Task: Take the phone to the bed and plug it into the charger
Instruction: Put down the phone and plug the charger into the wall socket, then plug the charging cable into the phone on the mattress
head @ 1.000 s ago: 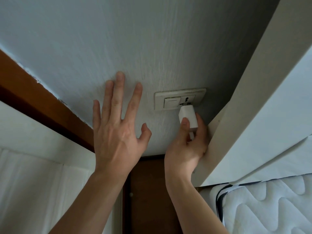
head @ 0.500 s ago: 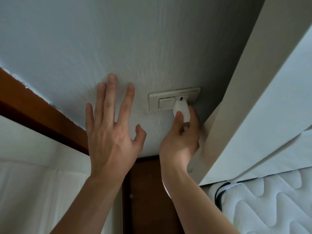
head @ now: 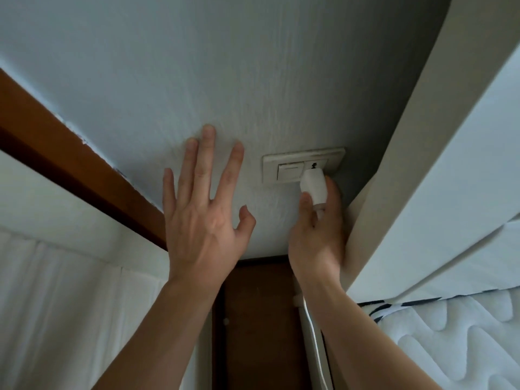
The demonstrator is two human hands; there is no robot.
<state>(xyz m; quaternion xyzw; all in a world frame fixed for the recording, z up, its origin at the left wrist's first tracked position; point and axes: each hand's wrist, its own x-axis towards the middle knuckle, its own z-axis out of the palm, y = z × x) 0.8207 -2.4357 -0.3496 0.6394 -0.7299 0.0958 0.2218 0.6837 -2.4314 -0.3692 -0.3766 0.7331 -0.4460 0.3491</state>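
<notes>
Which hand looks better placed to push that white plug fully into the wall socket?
The right hand. It already grips the white charger plug at the wall socket. The left hand is spread open on the wall, beside the socket.

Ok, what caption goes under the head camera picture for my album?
Right hand pushes the white charger plug into the wall socket; left hand rests open.

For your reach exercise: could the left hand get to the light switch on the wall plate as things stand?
Probably yes. The left hand is spread open on the wall beside the plate, and bare wall lies between it and the switch. The right hand holds the charger plug at the neighbouring socket.
</notes>
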